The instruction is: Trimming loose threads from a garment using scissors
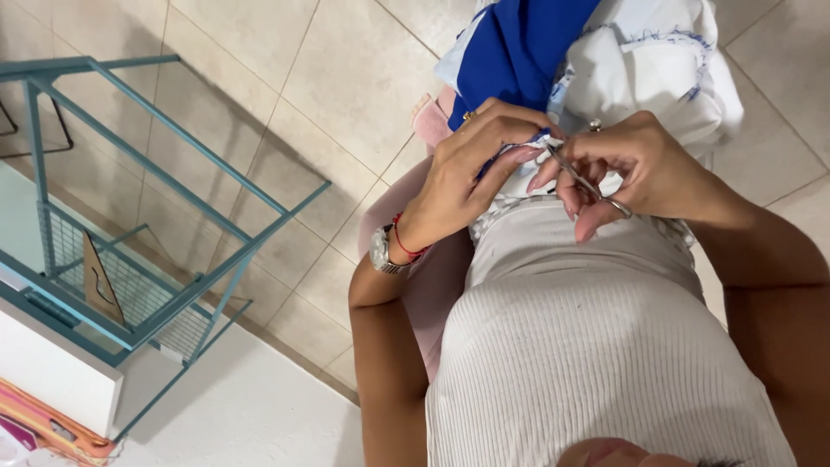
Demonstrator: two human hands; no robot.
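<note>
Ribbed top (596,346) nearest; hands pinch cloth (640,60) and scissors (588,183) above tiled floor (346,78).

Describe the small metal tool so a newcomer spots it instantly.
Start at the heap of blue and white fabric on the person's lap, top centre. Just below it the two hands meet; the right hand grips a pair of small scissors whose tip meets the cloth pinched by the left hand. It is the only thin, shiny silver thing there.
</note>
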